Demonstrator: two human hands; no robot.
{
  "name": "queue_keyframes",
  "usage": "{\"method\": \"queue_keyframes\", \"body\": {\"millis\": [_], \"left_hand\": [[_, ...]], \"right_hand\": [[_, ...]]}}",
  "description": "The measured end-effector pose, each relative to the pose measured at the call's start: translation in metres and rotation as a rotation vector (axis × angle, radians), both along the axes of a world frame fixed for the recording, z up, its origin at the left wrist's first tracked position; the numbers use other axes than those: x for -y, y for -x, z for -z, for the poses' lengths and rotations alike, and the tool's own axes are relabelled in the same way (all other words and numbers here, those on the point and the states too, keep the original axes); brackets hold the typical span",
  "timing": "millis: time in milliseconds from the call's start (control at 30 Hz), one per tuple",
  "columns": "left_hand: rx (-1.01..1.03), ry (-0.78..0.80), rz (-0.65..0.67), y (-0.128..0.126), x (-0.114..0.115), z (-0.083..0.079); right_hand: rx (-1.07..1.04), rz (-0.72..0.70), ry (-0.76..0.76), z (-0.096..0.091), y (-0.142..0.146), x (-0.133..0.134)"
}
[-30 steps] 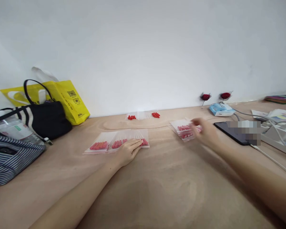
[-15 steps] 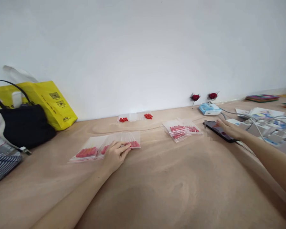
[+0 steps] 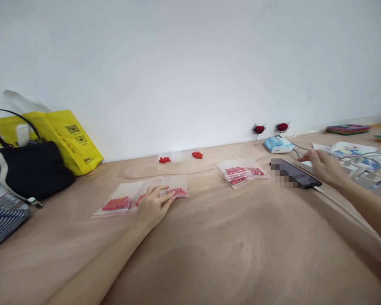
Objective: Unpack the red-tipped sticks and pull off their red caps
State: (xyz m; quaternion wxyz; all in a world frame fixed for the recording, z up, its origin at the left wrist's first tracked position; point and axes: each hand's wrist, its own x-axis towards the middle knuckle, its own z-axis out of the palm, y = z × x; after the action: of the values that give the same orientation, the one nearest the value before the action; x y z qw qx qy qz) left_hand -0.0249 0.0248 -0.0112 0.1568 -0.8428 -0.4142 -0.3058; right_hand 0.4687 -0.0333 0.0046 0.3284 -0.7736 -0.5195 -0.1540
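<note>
My left hand lies with its fingers stretched out over a row of clear zip bags, touching the right part of the row. Small red capsule-shaped pieces fill the lower part of these bags; my fingers cover some of them. On the right, a black phone lies flat on the table, a white cable plugged into its near end. Just past its right edge hovers my right hand, holding nothing, its fingers reaching forward and apart from the phone. Part of the phone's screen is pixelated.
More bags of red pieces lie mid-table, others by the wall. A blue tissue pack, two red roses, cables and white chargers are at right. At left stand a yellow bag and a black bag.
My right hand has come off the phone and shifted right and up, leaving the phone on the table. My left hand stays on the bags.
</note>
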Motion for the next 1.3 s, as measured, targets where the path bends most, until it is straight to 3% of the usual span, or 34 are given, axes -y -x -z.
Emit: {"method": "queue_keyframes", "body": {"millis": [67, 133, 200, 267, 333, 500, 633, 733, 867, 933, 1033, 1300], "left_hand": [[-0.005, 0.059, 0.083, -0.002, -0.003, 0.002], [0.000, 0.120, 0.158, -0.005, -0.003, 0.004], [0.001, 0.176, 0.217, -0.008, -0.003, 0.005], [-0.003, 0.230, 0.262, -0.010, -0.002, 0.005], [0.006, 0.283, 0.296, -0.011, -0.002, 0.005], [0.053, 0.333, 0.300, -0.013, -0.005, 0.006], [0.193, 0.288, 0.038, -0.015, -0.002, 0.007], [0.327, 0.507, -0.083, -0.018, 0.003, 0.005], [0.743, 1.003, -0.164, -0.029, 0.007, -0.004], [1.039, 1.158, -0.157, -0.036, 0.008, -0.007], [1.302, 1.204, -0.100, -0.042, 0.007, -0.009], [1.410, 1.202, -0.049, -0.045, 0.007, -0.007]], "right_hand": [[-0.034, -0.289, -0.008, -0.008, 0.060, -0.010], [0.070, -0.680, 0.062, -0.009, 0.131, -0.021], [0.151, -0.956, 0.091, -0.003, 0.196, -0.031], [0.152, -1.066, 0.097, 0.006, 0.242, -0.038], [0.115, -1.123, 0.108, 0.017, 0.266, -0.045], [-0.019, -1.143, 0.110, 0.032, 0.269, -0.055], [0.072, -1.050, 0.055, 0.035, 0.269, -0.057], [0.160, -1.026, 0.022, 0.037, 0.274, -0.056], [0.188, -1.034, -0.014, 0.038, 0.279, -0.052], [0.194, -1.055, -0.020, 0.038, 0.281, -0.050], [0.197, -1.111, -0.023, 0.037, 0.284, -0.045], [0.088, -1.080, -0.031, 0.032, 0.287, -0.039]]}}
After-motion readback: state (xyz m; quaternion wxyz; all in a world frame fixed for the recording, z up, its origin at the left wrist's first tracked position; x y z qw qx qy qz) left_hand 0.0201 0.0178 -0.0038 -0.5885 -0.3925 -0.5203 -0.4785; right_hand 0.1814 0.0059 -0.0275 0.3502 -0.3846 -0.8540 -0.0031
